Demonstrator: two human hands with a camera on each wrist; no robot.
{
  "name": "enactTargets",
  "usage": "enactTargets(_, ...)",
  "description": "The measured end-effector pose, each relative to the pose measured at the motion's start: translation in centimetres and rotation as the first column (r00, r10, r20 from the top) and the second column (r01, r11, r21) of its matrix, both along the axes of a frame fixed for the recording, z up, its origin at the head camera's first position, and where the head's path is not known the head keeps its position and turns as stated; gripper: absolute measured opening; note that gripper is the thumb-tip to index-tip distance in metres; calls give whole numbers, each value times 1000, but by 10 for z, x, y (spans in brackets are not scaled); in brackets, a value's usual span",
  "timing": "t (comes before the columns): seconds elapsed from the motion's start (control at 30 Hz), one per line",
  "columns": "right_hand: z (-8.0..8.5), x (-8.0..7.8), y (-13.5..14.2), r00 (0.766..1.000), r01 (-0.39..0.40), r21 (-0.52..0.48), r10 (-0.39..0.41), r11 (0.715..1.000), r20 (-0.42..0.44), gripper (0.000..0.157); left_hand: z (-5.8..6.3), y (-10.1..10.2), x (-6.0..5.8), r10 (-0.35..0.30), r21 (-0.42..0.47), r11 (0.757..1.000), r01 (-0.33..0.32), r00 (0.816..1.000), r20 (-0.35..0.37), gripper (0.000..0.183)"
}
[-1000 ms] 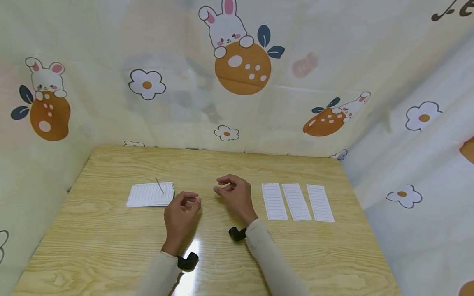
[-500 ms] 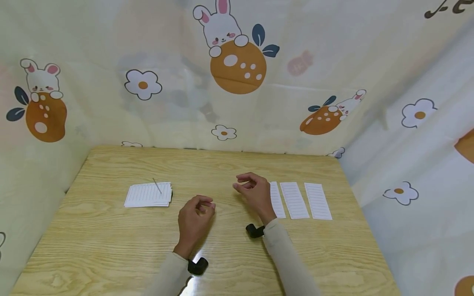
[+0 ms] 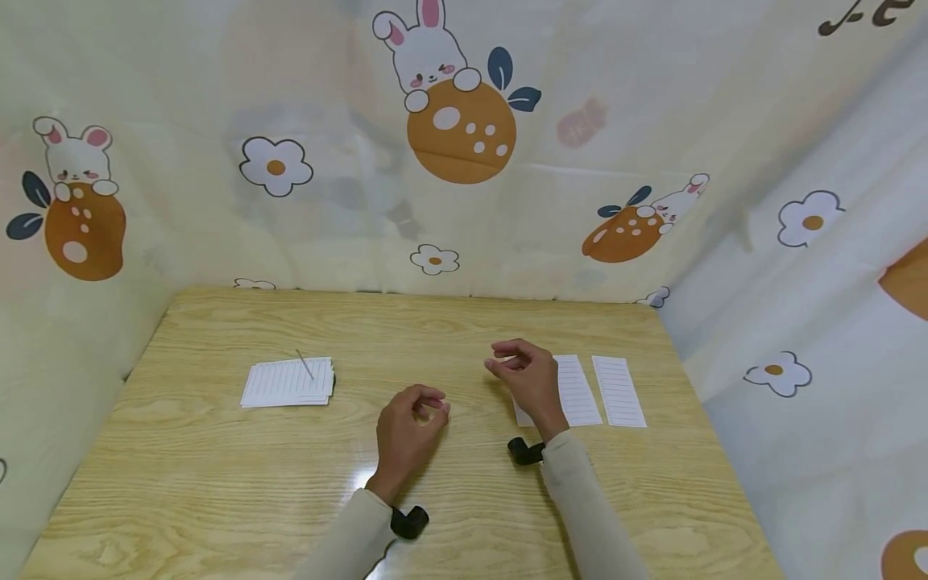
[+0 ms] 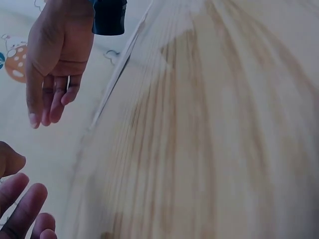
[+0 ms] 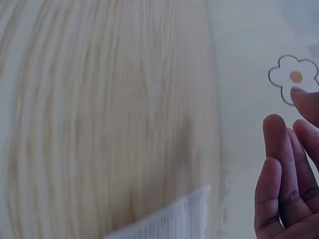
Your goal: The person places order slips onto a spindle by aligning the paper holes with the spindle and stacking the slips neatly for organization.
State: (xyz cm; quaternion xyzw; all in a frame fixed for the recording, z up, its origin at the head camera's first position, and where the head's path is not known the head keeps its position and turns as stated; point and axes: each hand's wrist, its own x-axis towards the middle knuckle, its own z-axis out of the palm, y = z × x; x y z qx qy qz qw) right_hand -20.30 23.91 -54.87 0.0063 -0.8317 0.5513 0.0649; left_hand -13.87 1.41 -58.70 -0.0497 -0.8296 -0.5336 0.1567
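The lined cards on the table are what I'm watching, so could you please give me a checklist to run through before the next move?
1. Left hand free: ok, holds nothing visible.
2. Right hand free: ok, holds nothing visible.
3. Right-side cards all in full view: not ok, the right hand partly covers them.
4. Rightmost card separate: ok, a gap shows.
5. Card stack squared: not ok, edges uneven.
6. Thin stick secure: cannot tell.

A pale curtain (image 3: 333, 258) is hanging along the far, left and right edges of a wood-grain tabletop (image 3: 406, 338); printed white rabbits (image 3: 428, 64) are hugging orange fruits (image 3: 462, 149) among outlined flowers (image 3: 275, 167).
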Motion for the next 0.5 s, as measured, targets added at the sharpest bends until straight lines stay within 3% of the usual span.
enactTargets(0.5,-3,1,35,997,60,23,-59,998,-42,35,-3,23,1,-69,-15,997,70,997,17,13)
